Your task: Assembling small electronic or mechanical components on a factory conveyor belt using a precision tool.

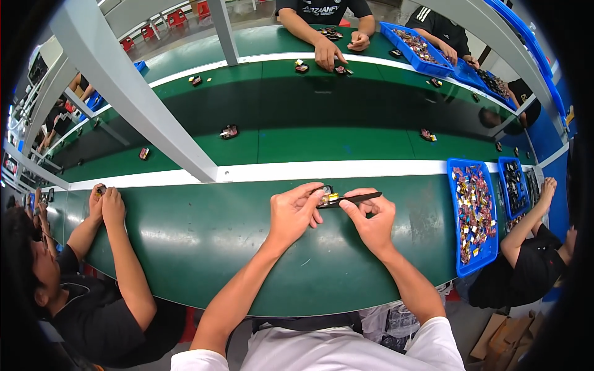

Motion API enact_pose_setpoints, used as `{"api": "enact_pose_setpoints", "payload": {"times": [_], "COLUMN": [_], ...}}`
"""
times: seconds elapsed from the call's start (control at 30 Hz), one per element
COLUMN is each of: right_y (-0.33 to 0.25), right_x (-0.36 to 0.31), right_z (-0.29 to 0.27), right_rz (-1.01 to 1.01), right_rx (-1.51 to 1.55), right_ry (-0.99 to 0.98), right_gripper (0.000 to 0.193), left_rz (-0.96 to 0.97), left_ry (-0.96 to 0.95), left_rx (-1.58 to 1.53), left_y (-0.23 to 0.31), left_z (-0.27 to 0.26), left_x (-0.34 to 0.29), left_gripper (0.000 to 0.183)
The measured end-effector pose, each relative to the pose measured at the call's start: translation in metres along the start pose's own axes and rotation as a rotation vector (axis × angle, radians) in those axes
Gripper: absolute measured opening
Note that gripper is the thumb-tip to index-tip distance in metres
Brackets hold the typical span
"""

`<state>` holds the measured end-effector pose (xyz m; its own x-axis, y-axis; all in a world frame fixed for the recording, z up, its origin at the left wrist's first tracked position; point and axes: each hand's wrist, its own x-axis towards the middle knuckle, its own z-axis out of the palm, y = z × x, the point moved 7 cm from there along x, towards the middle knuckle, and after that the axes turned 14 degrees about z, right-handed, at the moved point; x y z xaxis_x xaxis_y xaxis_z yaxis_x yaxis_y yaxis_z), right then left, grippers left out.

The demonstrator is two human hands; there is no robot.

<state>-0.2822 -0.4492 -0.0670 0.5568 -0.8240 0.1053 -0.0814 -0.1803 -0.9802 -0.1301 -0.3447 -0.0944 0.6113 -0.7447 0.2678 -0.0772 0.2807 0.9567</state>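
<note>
Above the green bench [204,235], my left hand [289,213] holds the small part [328,190] between thumb and fingertips, in front of the body, perhaps so that its yellow piece [334,197] is free to see. My right hand [374,216] pinches the black tool [364,198] with thumb and fingers; both grips are nearly closed. The tool lies slantwise with one end at the part, I think because so both hands can work close without crossing. Whether this end presses, I cannot tell. On the right stands the blue tray [479,268] with many pieces [475,216], probably for easy reach.
</note>
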Motion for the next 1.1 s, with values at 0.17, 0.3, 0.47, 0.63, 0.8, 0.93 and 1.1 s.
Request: {"api": "enact_pose_setpoints", "payload": {"times": [0.17, 0.3, 0.47, 0.63, 0.8, 0.93, 1.1], "right_y": [0.012, 0.016, 0.016, 0.016, 0.018, 0.019, 0.016], "right_x": [0.001, 0.003, 0.003, 0.004, 0.004, 0.006, 0.006], "right_z": [0.004, 0.006, 0.006, 0.004, 0.004, 0.005, 0.005], "right_rz": [0.138, 0.344, 0.316, 0.395, 0.389, 0.282, 0.291], "right_rx": [0.168, 0.319, 0.304, 0.33, 0.325, 0.31, 0.32], "right_ry": [-0.073, -0.136, -0.127, -0.13, -0.134, -0.11, -0.137], "right_gripper": [0.015, 0.013, 0.013, 0.013, 0.013, 0.011, 0.01], "left_rz": [-0.003, 0.017, 0.022, 0.055, 0.122, 0.003, -0.085], "left_ry": [-0.029, -0.052, -0.056, -0.053, -0.046, -0.063, -0.088], "left_rx": [-0.028, -0.017, -0.018, 0.01, 0.051, -0.041, -0.114], "left_y": [-0.001, -0.001, -0.001, 0.004, 0.006, -0.005, -0.008], "left_z": [0.001, 0.001, 0.003, 0.004, 0.005, 0.003, 0.002], "left_x": [0.0, 0.0, 0.0, -0.001, 0.0, 0.002, 0.004], "left_gripper": [0.025, 0.026, 0.025, 0.025, 0.024, 0.025, 0.026]}}
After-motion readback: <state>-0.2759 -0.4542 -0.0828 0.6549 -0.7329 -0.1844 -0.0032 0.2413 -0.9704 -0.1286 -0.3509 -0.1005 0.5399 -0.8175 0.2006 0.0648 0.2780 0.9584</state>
